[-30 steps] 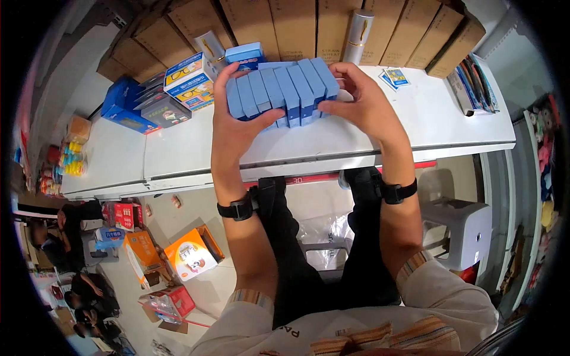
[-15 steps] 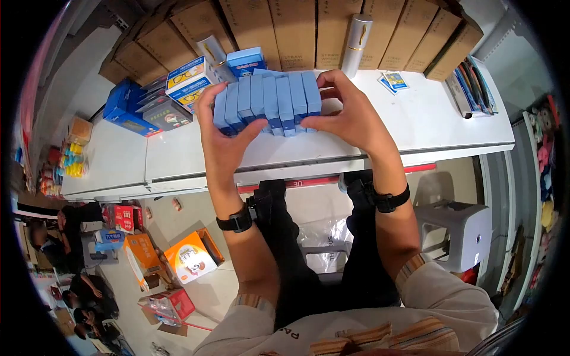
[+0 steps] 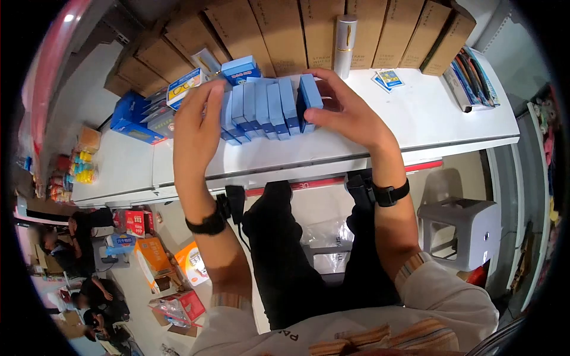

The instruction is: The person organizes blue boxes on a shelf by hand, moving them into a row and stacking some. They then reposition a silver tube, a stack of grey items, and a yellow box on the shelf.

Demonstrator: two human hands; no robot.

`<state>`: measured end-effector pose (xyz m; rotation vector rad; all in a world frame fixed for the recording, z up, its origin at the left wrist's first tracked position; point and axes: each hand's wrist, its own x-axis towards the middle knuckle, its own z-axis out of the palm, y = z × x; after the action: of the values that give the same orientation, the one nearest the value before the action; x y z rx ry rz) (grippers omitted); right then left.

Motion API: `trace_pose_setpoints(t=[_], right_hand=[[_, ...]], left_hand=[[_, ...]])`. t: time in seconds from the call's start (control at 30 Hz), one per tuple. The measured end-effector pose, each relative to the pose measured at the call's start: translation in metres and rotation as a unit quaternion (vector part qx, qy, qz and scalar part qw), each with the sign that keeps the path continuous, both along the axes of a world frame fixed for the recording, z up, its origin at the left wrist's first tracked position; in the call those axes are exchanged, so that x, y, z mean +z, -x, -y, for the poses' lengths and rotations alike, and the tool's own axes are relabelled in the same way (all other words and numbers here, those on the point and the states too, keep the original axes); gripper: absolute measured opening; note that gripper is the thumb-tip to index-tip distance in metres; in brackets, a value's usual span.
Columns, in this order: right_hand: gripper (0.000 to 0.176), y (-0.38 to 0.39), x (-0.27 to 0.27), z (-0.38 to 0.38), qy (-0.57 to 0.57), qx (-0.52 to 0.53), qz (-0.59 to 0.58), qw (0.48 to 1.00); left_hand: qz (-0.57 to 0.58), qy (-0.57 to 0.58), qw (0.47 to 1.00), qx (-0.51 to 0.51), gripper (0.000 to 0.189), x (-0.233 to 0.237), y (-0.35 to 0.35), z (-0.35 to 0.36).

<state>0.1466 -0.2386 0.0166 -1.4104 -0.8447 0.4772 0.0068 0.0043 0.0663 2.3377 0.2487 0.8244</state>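
Several slim light-blue boxes [image 3: 272, 110] stand side by side in a row on the white counter. My right hand [image 3: 350, 118] is closed on the blue box at the right end [image 3: 311, 98], thumb in front and fingers behind. That box leans slightly, with a narrow dark gap between it and its neighbour. At the left end of the row is my left hand [image 3: 197, 127], open, its fingers stretched forward beside the boxes and partly hidden. A larger blue box [image 3: 240, 68] sits behind the row, and a white-and-yellow box with a glasses picture [image 3: 185, 87] is beyond my left hand.
Tall brown cartons [image 3: 323, 38] line the counter's back, with a silver cylinder [image 3: 345, 47] before them. Small cards [image 3: 389, 79] and a box of packets [image 3: 472, 83] lie to the right. A grey stool [image 3: 463, 231] and opened cartons [image 3: 154, 261] are on the floor; people sit at lower left.
My left hand has come off the row's left end and moved left. The right-end box has separated slightly from the others in my right hand. The view has shifted a little.
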Motion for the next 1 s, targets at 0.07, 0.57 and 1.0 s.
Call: trace_pose_setpoints(t=[0.07, 0.57, 1.0], right_hand=[[0.080, 0.001, -0.004, -0.007, -0.034, 0.022, -0.043, 0.998], [0.070, -0.001, -0.009, -0.015, -0.076, -0.020, -0.087, 0.993], [0.080, -0.001, -0.011, -0.014, 0.003, -0.056, 0.006, 0.998]], left_hand=[[-0.056, 0.041, 0.998, -0.010, 0.044, 0.006, -0.016, -0.004], [-0.233, -0.139, 0.957, -0.103, 0.032, 0.043, -0.078, 0.008], [-0.195, -0.423, 0.863, -0.197, 0.025, 0.065, -0.121, 0.032]])
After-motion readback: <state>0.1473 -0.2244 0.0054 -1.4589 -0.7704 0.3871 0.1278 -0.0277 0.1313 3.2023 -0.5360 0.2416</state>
